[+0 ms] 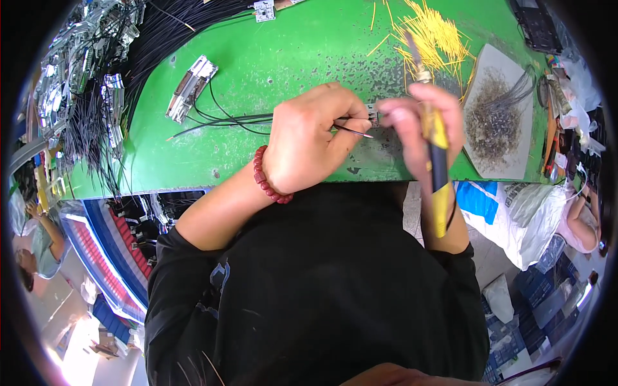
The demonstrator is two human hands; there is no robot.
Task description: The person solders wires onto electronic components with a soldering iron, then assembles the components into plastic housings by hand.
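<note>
The left hand (318, 132), closed, pinches black wires (248, 119) near the frame's centre; the blurred right hand (412, 132), right of centre, wraps a yellow-black soldering iron (440, 164). Pointing upward, the soldering iron, if hot, could scorch the yellow tubes (439, 42) at upper right should it swing.

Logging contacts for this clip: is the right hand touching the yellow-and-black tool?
Touching. The head view shows the right hand, slightly blurred, curled around the upper handle of the yellow-and-black tool.
</note>
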